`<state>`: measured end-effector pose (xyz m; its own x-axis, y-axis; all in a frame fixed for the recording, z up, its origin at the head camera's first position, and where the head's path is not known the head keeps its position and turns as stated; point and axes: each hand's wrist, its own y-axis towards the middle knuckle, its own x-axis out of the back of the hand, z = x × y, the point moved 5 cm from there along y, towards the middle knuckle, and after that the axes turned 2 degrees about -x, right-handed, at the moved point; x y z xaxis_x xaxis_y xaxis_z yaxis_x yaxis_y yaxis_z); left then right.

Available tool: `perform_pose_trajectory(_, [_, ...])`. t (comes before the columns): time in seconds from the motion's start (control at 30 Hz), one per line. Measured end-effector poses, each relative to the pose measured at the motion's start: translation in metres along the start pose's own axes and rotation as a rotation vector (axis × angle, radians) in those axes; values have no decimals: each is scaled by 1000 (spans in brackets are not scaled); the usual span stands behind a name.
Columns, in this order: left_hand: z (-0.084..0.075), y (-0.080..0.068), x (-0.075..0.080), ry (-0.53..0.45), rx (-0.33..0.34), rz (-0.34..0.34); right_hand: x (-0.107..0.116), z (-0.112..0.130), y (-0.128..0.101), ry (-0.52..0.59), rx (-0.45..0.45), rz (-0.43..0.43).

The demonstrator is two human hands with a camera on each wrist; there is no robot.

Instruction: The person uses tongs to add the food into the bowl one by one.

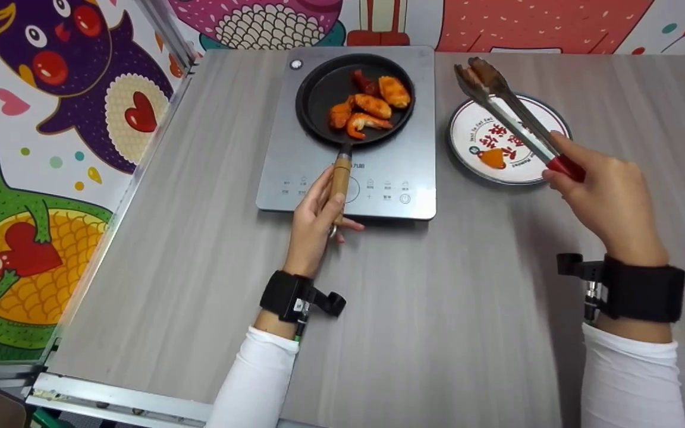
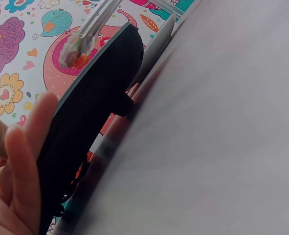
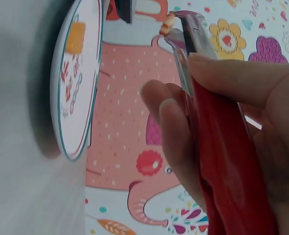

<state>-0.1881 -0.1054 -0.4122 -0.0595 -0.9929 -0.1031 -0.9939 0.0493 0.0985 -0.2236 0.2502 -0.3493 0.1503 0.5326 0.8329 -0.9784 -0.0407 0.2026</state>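
Note:
My left hand (image 1: 319, 211) grips the wooden handle (image 1: 341, 178) of a black frying pan (image 1: 319, 77). In the pan lie a shrimp (image 1: 366, 123), a dark red piece (image 1: 365, 83) and several orange-brown pieces of food (image 1: 394, 92). My right hand (image 1: 607, 193) holds metal tongs (image 1: 518, 119) by their red handles, above a white plate (image 1: 539, 110) with red lettering. An orange piece of food (image 1: 492, 158) sits on that plate. Between the tong tips shows a small orange and whitish bit (image 3: 167, 23); I cannot tell its kind.
Under the pan is a silver induction cooktop (image 1: 286, 166) with touch controls along its front. The grey wood-grain table (image 1: 426, 309) meets walls with cartoon animals (image 1: 51, 59) at the left and back. A metal rail (image 1: 116, 398) runs along the table's front left edge.

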Motion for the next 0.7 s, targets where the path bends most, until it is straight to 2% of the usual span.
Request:
perform_pose_trajectory(0.2, [-4, 2, 2, 10, -15, -4, -10, 24, 6, 34, 81, -68])
perform_pose_trajectory(0.37, [-2, 0, 3, -1, -14, 2, -28, 43, 9, 80, 181, -108])
perform_pose_trajectory(0.7, [0, -1, 0, 9, -6, 18, -57, 74, 18, 100, 219, -65])
